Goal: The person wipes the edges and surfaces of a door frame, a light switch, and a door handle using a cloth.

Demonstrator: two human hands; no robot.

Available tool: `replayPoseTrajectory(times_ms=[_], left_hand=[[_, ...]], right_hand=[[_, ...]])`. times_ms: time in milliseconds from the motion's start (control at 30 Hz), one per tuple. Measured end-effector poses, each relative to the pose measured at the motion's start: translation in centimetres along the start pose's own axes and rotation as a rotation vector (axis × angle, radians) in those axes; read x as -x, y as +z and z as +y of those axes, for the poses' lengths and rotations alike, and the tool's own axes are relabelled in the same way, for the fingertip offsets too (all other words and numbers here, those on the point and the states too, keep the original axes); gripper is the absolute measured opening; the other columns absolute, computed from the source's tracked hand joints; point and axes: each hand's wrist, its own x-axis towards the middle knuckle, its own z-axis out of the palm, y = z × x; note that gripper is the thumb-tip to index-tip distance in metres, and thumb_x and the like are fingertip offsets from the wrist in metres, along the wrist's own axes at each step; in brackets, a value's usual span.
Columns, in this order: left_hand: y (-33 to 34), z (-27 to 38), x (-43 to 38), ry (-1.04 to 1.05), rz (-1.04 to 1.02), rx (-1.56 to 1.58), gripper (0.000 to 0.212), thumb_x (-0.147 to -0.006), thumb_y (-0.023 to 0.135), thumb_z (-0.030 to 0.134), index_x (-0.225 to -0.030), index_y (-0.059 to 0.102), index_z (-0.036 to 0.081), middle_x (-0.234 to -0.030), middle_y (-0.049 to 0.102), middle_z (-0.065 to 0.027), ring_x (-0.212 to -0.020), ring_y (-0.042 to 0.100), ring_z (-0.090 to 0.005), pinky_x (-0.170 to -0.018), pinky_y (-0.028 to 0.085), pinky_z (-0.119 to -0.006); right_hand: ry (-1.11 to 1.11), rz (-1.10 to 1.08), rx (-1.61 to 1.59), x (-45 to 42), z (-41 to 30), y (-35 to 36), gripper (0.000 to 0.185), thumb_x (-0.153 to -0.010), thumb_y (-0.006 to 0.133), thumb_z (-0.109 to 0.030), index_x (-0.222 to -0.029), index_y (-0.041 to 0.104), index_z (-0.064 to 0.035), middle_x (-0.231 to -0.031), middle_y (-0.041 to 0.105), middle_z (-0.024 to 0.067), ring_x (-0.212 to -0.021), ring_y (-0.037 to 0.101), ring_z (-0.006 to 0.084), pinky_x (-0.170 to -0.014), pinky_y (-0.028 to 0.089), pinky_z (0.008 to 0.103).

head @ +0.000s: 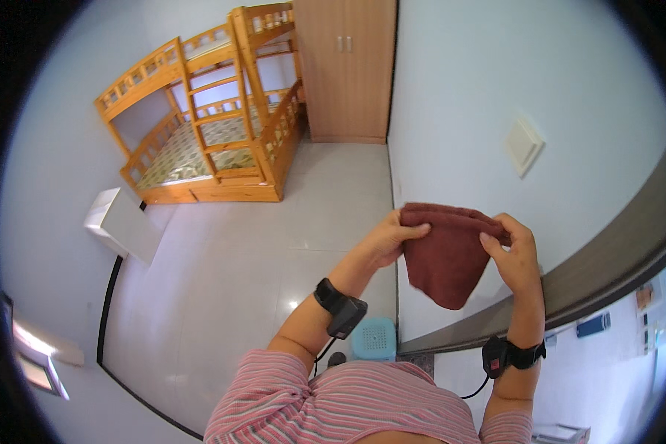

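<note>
A dark red-brown cloth (447, 263), folded over along its top, hangs between my two hands in front of the pale wall. My left hand (391, 236) grips its upper left corner, the thumb lying across the front. At the upper right corner, my right hand (513, 244) pinches the fabric between thumb and fingers. The lower part of the cloth tapers to a rounded point and hangs free. Each forearm bears a black strapped device with a cable.
A light blue plastic stool (374, 339) stands on the floor below my left forearm. A light switch (524, 146) and a dark door frame (605, 283) are on the right. Farther off are a wooden bunk bed (211, 191), a wardrobe (347, 83) and a white box-like cabinet (125, 227).
</note>
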Motion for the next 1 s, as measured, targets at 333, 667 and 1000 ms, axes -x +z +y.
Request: replayPoseTrajectory(times_ms=[333, 667, 1000], left_hand=[[-0.8, -1.3, 2.1, -0.089, 0.158, 0.084, 0.033, -0.082, 0.055, 0.03, -0.107, 0.05, 0.008, -0.104, 0.055, -0.0052, -0.095, 0.052, -0.0155, -0.085, 0.043, -0.032], [-2.6, -2.4, 4.9, -0.111, 0.127, 0.191, 0.039, -0.083, 0.05, 0.037, -0.111, 0.046, 0.009, -0.107, 0.053, -0.0038, -0.097, 0.051, -0.0163, -0.086, 0.042, -0.034], [-4.1, -0.6, 6.6, -0.133, 0.273, 0.213, 0.048, -0.085, 0.045, 0.043, -0.117, 0.039, 0.008, -0.114, 0.048, -0.0074, -0.103, 0.048, -0.017, -0.088, 0.041, -0.034]], right_hand=[[-0.028, -0.032, -0.026, -0.2, 0.6, 0.5, 0.01, -0.074, 0.06, -0.007, -0.076, 0.055, 0.0019, -0.066, 0.054, 0.0023, -0.066, 0.051, 0.009, -0.065, 0.041, 0.0234], [-0.052, -0.145, 0.145, -0.8, 1.4, 1.3, 0.009, -0.072, 0.059, -0.006, -0.072, 0.054, 0.0012, -0.063, 0.052, 0.0011, -0.063, 0.047, 0.0079, -0.062, 0.04, 0.0234], [0.098, -0.284, -0.378, -1.7, 4.7, 6.2, 0.057, -0.07, 0.07, -0.03, -0.11, 0.043, 0.0007, -0.101, 0.053, 0.0082, -0.095, 0.05, 0.0167, -0.085, 0.038, 0.0293]])
